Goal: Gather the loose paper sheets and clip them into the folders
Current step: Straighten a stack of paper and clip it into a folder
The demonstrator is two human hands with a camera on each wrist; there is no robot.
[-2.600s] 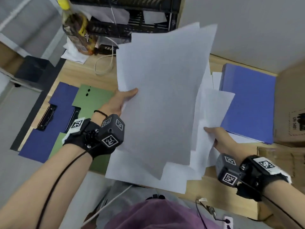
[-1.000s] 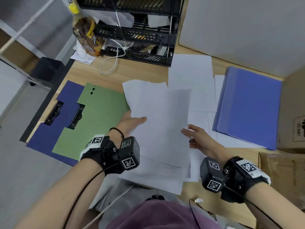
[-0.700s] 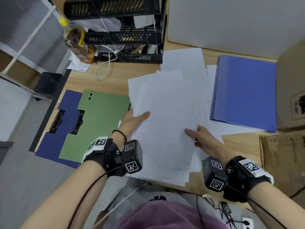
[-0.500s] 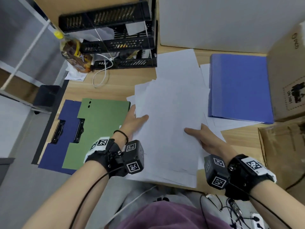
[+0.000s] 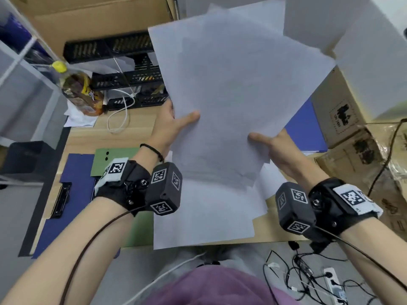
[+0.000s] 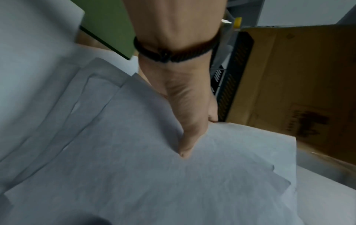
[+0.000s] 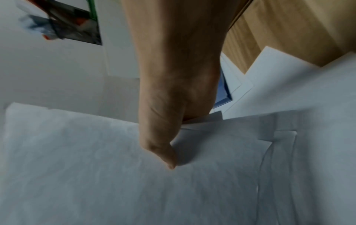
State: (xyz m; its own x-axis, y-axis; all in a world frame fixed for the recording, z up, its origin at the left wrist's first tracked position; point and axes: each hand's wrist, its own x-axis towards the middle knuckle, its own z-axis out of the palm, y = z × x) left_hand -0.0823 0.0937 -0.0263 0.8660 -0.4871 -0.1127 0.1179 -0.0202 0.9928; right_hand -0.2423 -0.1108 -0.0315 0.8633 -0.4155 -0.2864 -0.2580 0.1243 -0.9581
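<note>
I hold a loose stack of white paper sheets (image 5: 237, 89) upright above the desk. My left hand (image 5: 174, 124) pinches its left edge, thumb on the front face, fingers hidden behind. My right hand (image 5: 273, 144) pinches the right edge the same way. The wrist views show each thumb pressed on the stack of paper sheets (image 6: 173, 182) (image 7: 115, 175). More sheets (image 5: 204, 214) lie flat below. An open green folder (image 5: 103, 159) and a dark blue folder (image 5: 72, 172) with black clips lie at the left. A closed blue folder (image 5: 306, 128) lies at the right, mostly hidden.
Black stacked trays (image 5: 123, 69), a bottle (image 5: 79, 91) and a white cable (image 5: 121, 115) stand at the desk's back left. Cardboard boxes (image 5: 343, 111) crowd the right side. Cables and a power strip (image 5: 330, 280) lie on the floor near the desk's front edge.
The sheets lay flat on the desk under both hands half a second ago. Now both hands have lifted the stack upright, and the camera has tilted up.
</note>
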